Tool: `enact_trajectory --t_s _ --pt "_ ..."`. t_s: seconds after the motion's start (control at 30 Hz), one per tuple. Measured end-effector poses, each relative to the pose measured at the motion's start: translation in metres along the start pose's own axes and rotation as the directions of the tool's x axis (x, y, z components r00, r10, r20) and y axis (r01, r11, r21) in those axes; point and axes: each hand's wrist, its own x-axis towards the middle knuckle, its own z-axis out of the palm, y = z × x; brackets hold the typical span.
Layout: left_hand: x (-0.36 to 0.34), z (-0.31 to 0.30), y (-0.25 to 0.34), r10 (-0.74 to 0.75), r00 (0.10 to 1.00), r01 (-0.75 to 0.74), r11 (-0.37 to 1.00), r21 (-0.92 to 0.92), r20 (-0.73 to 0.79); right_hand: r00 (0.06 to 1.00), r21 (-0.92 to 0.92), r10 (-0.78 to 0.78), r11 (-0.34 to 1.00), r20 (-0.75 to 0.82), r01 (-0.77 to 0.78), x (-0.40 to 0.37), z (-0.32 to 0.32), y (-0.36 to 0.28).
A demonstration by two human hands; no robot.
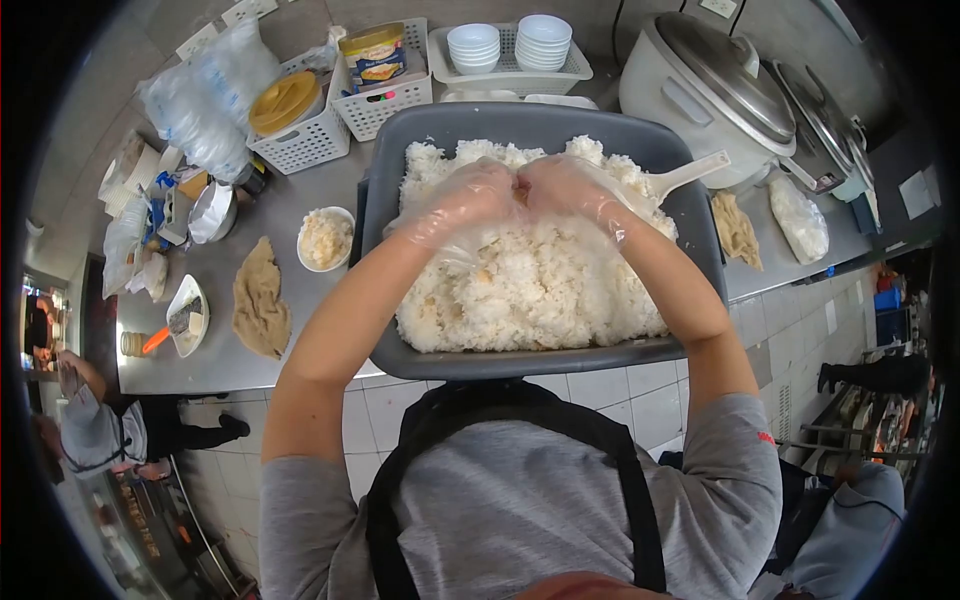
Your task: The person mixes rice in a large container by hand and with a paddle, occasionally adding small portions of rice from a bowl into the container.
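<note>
A big grey tub (545, 364) holds a heap of white rice (540, 290). Over the back part of the heap, my left hand (475, 195) and my right hand (570, 190) meet, both in clear plastic gloves. Their fingers are curled inward against each other, and something small and brownish shows between them, too hidden to name. A white rice paddle (690, 172) rests in the rice at the right, its handle over the rim. Left of the tub stands a white bowl of rice (326, 240).
Brown cloths (262, 300) lie left and right of the tub. Behind it are white baskets (385, 105), stacked bowls (543, 42) and a large rice cooker (700, 95). A dish with an orange-handled tool (156, 340) sits at the left. Other people stand at far left and lower right.
</note>
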Motion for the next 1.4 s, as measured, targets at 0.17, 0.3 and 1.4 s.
enact_trajectory --t_s 0.17,0.3,1.4 --pt "0.018 0.044 -0.04 0.152 0.931 -0.197 0.975 -0.107 -0.331 0.995 0.12 0.099 0.988 -0.033 -0.094 -0.016 -0.005 -0.008" --pt "0.023 0.038 -0.041 0.221 0.926 -0.222 0.975 0.033 -0.307 0.984 0.217 0.096 0.974 -0.153 -0.062 -0.015 -0.003 -0.001" --pt "-0.159 0.005 -0.204 -0.135 0.81 0.236 0.966 0.107 -0.57 0.988 0.917 0.069 0.384 -0.142 0.105 -0.072 -0.057 -0.012"
